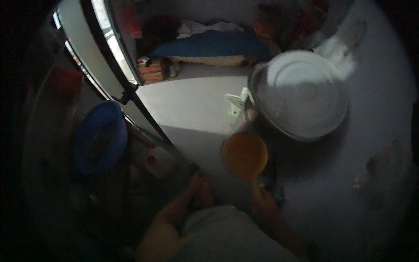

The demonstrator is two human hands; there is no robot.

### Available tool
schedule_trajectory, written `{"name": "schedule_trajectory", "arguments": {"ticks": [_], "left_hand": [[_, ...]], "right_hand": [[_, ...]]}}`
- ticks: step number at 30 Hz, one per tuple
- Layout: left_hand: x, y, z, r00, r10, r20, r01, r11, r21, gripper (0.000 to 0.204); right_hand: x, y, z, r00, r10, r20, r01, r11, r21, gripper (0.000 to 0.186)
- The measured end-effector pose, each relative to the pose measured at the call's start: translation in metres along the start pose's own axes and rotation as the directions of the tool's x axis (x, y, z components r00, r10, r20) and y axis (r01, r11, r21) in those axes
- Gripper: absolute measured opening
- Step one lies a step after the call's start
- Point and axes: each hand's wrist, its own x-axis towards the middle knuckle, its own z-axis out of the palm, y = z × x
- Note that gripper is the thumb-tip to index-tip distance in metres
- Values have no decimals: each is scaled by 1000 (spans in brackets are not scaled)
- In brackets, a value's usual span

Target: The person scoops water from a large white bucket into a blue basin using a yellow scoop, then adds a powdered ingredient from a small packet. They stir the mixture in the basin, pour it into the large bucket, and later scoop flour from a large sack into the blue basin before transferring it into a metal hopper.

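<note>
Smooth grey floor [196, 107]; right hand [265, 206] grips round plastic-looking dipper [245, 153].

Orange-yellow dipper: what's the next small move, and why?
Perhaps ease the orange-yellow dipper slightly toward the large round container: the right hand holds it by the handle, and it shows below and left of that container.

The grey floor [187, 98] seems, in dim light, to carry a large round vessel [305, 107] and brown blocks [152, 71].
</note>
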Motion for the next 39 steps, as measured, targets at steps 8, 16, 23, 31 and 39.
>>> {"name": "schedule_trajectory", "arguments": {"ticks": [8,16,23,31,39], "left_hand": [[139,-60,-85,948,-292,-126,293,956,-10,45],[290,-200,-253,907,323,-270,-33,693,720,37],[360,-236,-310,793,-491,-362,521,854,-17,35],[450,-158,-304,326,-857,-399,662,508,-551,34],[576,-112,-314,121,-963,-240,409,268,-872,34]], "right_hand": [[307,-240,48,933,119,339,-274,846,457,34],[648,-353,196,872,-54,487,-153,914,375,43],[892,-404,308,753,-116,648,-146,930,336,36],[1095,-536,401,470,-169,867,-114,962,249,31],[1201,-660,519,305,-195,932,46,981,190,30]]}}
